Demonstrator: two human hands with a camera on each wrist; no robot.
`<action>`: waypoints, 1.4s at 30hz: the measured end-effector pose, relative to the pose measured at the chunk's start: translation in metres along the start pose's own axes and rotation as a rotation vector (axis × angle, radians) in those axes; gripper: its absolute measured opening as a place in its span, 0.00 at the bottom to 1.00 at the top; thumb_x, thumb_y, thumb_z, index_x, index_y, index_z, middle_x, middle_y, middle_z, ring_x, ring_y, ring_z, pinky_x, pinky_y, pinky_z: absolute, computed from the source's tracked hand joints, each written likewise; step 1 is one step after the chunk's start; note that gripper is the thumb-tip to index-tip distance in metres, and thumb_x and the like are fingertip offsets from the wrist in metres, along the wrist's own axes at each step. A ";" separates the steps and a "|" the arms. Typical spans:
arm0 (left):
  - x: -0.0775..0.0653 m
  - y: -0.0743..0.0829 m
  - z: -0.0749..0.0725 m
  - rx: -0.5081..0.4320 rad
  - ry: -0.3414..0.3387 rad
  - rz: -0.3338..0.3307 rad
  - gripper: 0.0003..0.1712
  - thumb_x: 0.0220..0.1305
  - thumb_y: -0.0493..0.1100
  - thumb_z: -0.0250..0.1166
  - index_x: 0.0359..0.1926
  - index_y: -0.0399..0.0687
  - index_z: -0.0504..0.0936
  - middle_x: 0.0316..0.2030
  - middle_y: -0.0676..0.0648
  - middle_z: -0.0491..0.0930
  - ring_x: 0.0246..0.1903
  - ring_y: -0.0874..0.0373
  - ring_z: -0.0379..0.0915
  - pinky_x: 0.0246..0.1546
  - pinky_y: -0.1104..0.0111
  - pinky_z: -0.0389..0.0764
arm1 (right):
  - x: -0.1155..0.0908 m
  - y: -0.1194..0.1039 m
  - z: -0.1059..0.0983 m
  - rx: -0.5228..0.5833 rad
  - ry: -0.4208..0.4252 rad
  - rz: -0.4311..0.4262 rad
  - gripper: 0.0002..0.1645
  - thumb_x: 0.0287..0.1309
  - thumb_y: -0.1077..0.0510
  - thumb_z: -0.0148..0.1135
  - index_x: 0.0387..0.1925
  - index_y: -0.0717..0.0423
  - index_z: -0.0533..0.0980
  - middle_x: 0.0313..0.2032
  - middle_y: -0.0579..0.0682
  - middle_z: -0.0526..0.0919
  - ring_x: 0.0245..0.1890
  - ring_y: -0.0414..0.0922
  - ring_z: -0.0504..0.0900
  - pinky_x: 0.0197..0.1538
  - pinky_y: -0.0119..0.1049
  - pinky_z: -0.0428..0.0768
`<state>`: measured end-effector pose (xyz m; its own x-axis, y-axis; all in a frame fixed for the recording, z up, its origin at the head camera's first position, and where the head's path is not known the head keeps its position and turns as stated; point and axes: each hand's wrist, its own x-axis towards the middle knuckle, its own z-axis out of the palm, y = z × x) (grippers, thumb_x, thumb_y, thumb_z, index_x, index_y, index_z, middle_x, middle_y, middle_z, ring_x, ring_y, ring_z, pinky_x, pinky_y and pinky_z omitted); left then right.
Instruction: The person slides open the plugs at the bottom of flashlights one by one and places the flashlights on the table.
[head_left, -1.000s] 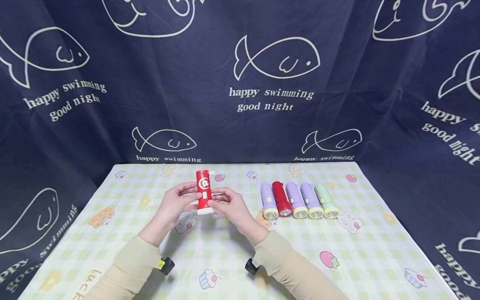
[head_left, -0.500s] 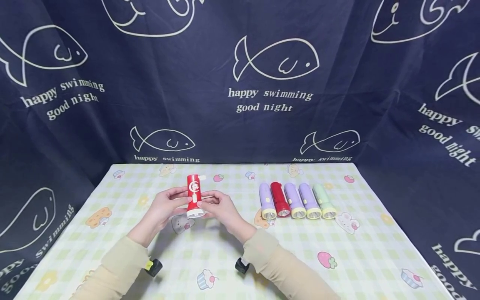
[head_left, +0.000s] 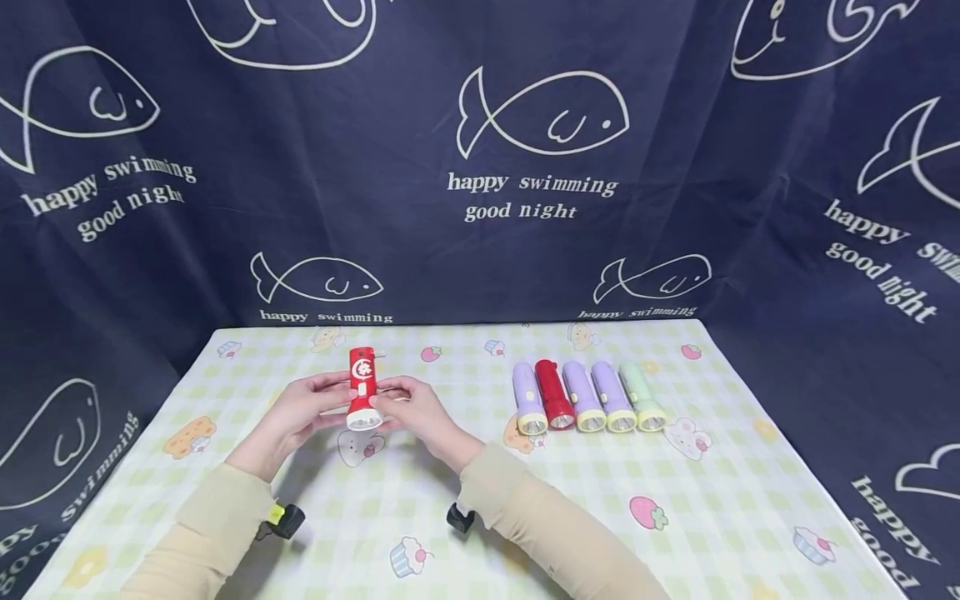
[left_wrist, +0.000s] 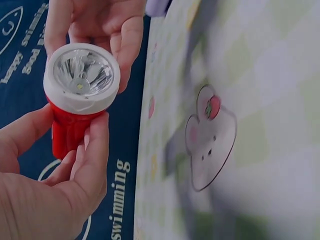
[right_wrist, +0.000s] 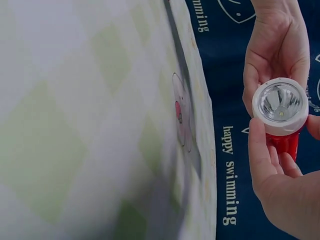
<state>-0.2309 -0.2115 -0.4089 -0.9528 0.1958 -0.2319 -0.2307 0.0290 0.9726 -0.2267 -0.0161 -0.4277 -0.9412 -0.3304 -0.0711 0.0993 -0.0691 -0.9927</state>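
Note:
Above the left part of the table, both hands hold a red flashlight with a white head ring and a white flower-and-moon print. My left hand grips its left side, the thumb near the white switch. From the right, my right hand pinches the barrel close to the head. The clear lens faces the camera in the left wrist view and looks unlit. In the right wrist view the white ring sits between the fingers of both hands.
To the right, several flashlights lie side by side, lenses toward me: purple ones, a dark red one and a green one. A checked cloth covers the table. A dark blue curtain stands behind it.
Both hands have carried the red flashlight to the left, away from the row. Its lens end has tipped up, so more of the lens shows. The head view has shifted slightly.

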 end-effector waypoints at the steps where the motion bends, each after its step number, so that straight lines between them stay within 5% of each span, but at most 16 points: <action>1: 0.000 0.001 -0.003 -0.002 -0.012 0.000 0.37 0.63 0.37 0.62 0.67 0.26 0.55 0.41 0.53 0.78 0.39 0.64 0.79 0.45 0.63 0.82 | 0.001 -0.001 0.002 -0.005 -0.002 0.004 0.21 0.55 0.63 0.62 0.52 0.64 0.74 0.41 0.57 0.80 0.30 0.42 0.81 0.43 0.52 0.82; 8: 0.007 0.002 -0.017 -0.008 -0.062 -0.036 0.38 0.64 0.38 0.61 0.68 0.26 0.52 0.41 0.56 0.77 0.40 0.63 0.79 0.46 0.64 0.81 | 0.009 -0.001 0.009 -0.025 -0.003 0.012 0.22 0.55 0.64 0.61 0.52 0.65 0.74 0.40 0.55 0.82 0.29 0.39 0.81 0.41 0.45 0.84; 14: 0.012 -0.001 -0.021 -0.025 -0.087 -0.084 0.39 0.65 0.37 0.59 0.68 0.25 0.50 0.38 0.54 0.80 0.37 0.61 0.80 0.44 0.66 0.82 | 0.011 0.009 0.009 0.079 -0.011 0.059 0.22 0.55 0.67 0.59 0.53 0.66 0.73 0.38 0.57 0.82 0.27 0.43 0.83 0.45 0.50 0.82; 23: 0.023 -0.009 -0.030 -0.101 -0.110 -0.153 0.40 0.65 0.34 0.58 0.68 0.24 0.45 0.35 0.51 0.82 0.37 0.60 0.81 0.44 0.63 0.82 | 0.015 0.018 0.011 0.084 -0.024 0.080 0.20 0.55 0.69 0.59 0.51 0.69 0.74 0.42 0.58 0.82 0.37 0.51 0.85 0.47 0.46 0.82; 42: 0.043 -0.025 -0.039 -0.051 -0.024 -0.241 0.33 0.62 0.33 0.61 0.64 0.25 0.58 0.30 0.50 0.84 0.33 0.59 0.82 0.40 0.64 0.83 | 0.020 0.026 0.015 0.012 -0.046 0.160 0.22 0.56 0.66 0.59 0.52 0.70 0.74 0.43 0.59 0.83 0.44 0.53 0.83 0.50 0.40 0.81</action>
<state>-0.2743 -0.2420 -0.4434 -0.8643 0.2128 -0.4557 -0.4609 0.0279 0.8870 -0.2383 -0.0390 -0.4534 -0.8972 -0.3810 -0.2233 0.2507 -0.0232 -0.9678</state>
